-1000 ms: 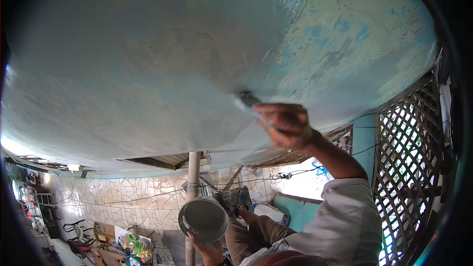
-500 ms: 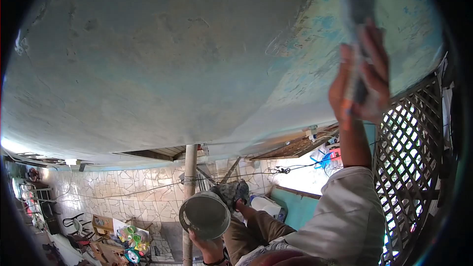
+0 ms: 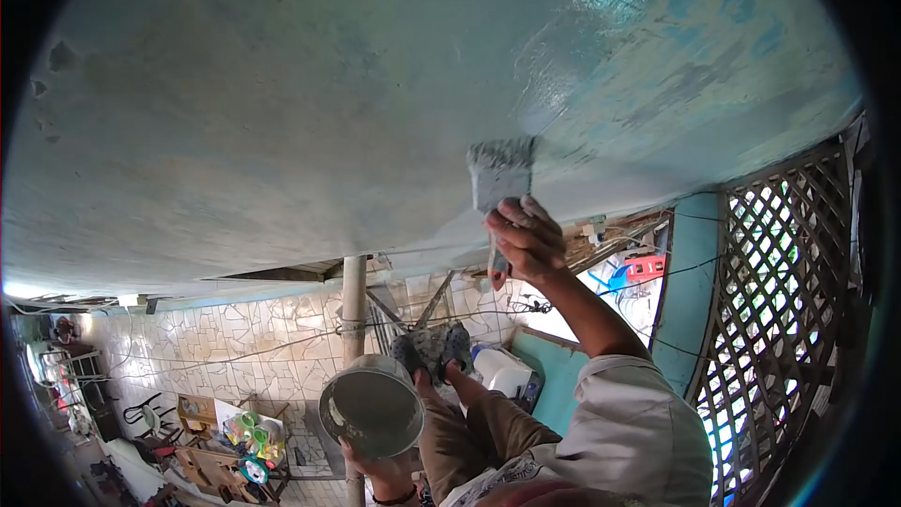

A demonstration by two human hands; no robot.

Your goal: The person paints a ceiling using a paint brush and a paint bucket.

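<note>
In my right hand (image 3: 527,239) is a wide flat paintbrush (image 3: 502,176), its grey-coated bristles pointing up at the painted ceiling (image 3: 272,122). The bristles are at or very near that surface; actual contact is hard to tell. My fingers wrap round the upper handle, and its reddish end sticks out below them. A shiny wet patch (image 3: 554,66) shows beyond the brush, beside a paler area with blue blotches. Low in the view, my left hand (image 3: 380,474) supports a round bucket (image 3: 327,408) from below and its side; grey paint (image 3: 375,413) lies inside.
A vertical pole (image 3: 354,319) stands just behind the bucket. Cables (image 3: 441,330) cross below the ceiling. My feet (image 3: 455,345) are high above a stone-patterned floor (image 3: 235,338). Wooden lattice (image 3: 774,291) is at right; a cluttered table (image 3: 253,437) stands lower left.
My right hand has brought the paintbrush from the upper right down and left, nearer to me. The bucket in my left hand has shifted slightly left and down in the view.
</note>
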